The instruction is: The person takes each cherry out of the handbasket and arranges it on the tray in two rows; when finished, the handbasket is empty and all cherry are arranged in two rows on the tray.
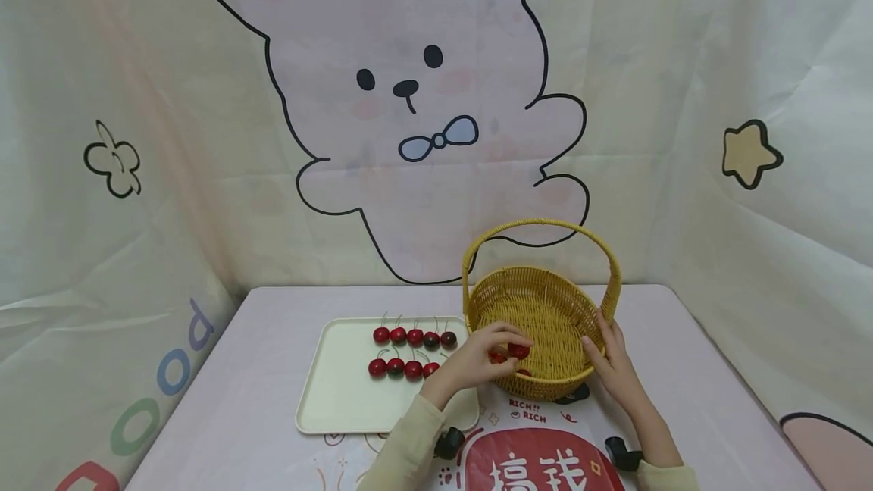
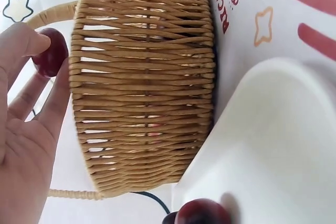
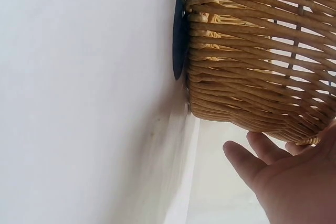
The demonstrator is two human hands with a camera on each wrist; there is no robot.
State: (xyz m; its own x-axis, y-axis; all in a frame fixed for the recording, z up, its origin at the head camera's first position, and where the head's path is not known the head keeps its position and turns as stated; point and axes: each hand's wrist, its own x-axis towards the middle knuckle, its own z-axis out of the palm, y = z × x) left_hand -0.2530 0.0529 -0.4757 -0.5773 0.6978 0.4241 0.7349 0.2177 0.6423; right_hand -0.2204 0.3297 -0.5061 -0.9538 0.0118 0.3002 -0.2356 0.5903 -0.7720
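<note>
My left hand [image 1: 477, 358] reaches over the near left rim of a yellow wicker basket [image 1: 562, 324] and pinches a dark red cherry [image 1: 518, 351] between thumb and fingers. The left wrist view shows this cherry [image 2: 51, 53] just outside the woven wall's top edge in that view. Inside the basket, another cherry [image 1: 498, 355] shows partly behind the fingers. At the basket's right side my right hand [image 1: 619, 370] grips the rim, thumb over the inner edge and fingers outside. In the right wrist view its fingers [image 3: 244, 161] lie along the outer wicker.
A cream tray [image 1: 341, 404] lies left of the basket, with two rows of stemmed cherries [image 1: 413, 370] on it. My left forearm crosses the tray's right end. The basket's tall arched handle [image 1: 542, 222] stands up above the bowl. Behind the table [image 1: 273, 324] hangs a printed cloth [image 1: 627, 135].
</note>
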